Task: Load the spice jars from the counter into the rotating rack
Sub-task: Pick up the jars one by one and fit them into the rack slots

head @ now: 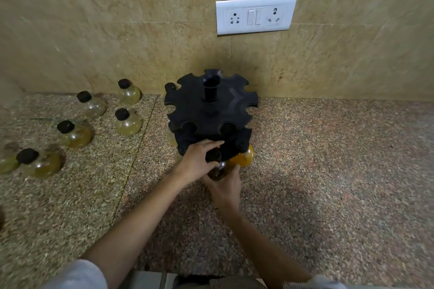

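Dark jar (218, 172) stood at 6 o'clock of the rack (209, 110). Left hand (198, 159) gripped its cap — right hand (226, 186) cupped its base.

You have nothing to read here: no lettering, number or brand shows legibly on the spice jars (128, 124), the black rotating rack (192, 110) or the white socket-and-switch plate (256, 16).

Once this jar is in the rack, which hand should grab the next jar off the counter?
Probably left. The loose jars stand on the counter left of the rack, on the left hand's side. The right hand, cupping the dark jar from below, would have to cross over.
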